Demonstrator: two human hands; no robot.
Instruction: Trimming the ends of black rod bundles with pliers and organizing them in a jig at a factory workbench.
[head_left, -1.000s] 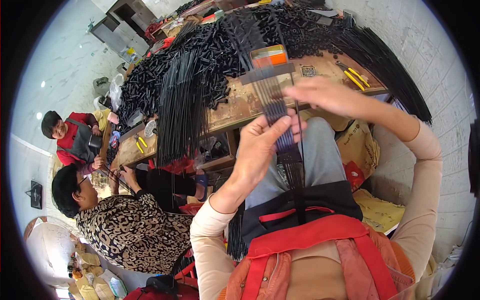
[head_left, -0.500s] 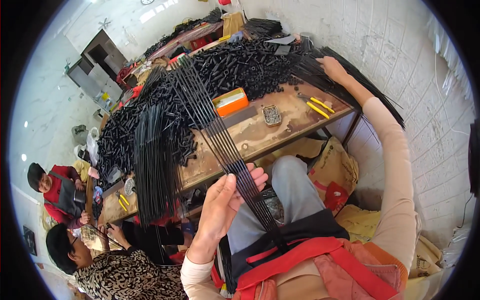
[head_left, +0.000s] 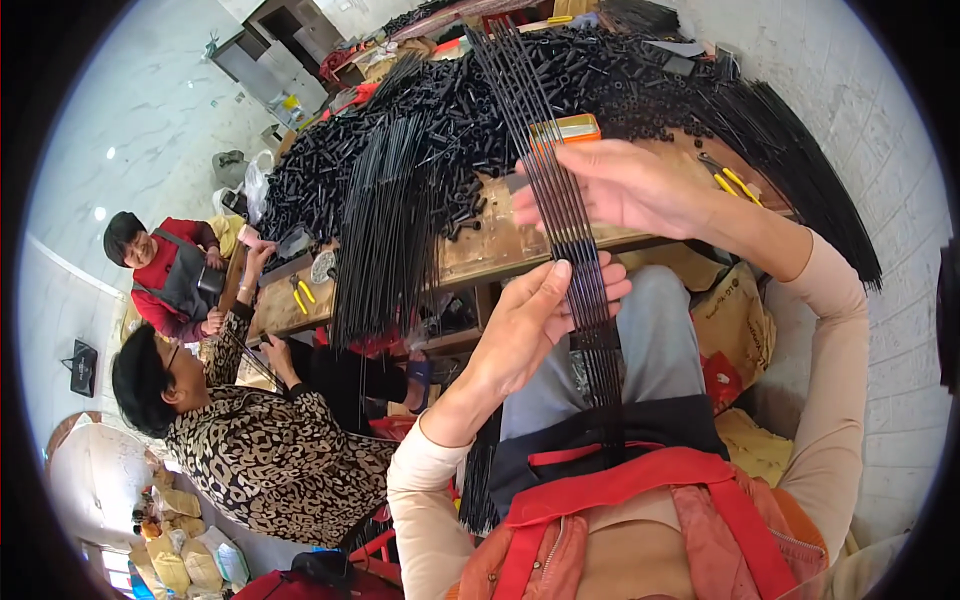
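Note:
A fan of several thin black rods (head_left: 560, 190) stands upright in front of me, its lower ends down at my lap. My left hand (head_left: 535, 325) is closed round the rods at mid-length, thumb in front and fingers behind. Higher up, my right hand (head_left: 640, 188) grips the same rods from the right. Its thumb lies at their right edge, and its fingertips show past their left side. Behind the rods is an orange box (head_left: 578, 130), partly hidden, on the wooden table (head_left: 497, 215).
Small black tubular parts (head_left: 440, 90) are heaped across the table. Long black rods hang over its front (head_left: 385, 240) and lie at its right end (head_left: 800, 155). Yellow-handled pliers (head_left: 738, 185) rest near the right. Two people (head_left: 270, 450) sit at the left; one raises a hand.
My right hand has come from the rod pile at the right to the rods in my left hand. The view has shifted, and a person at the left has raised a hand.

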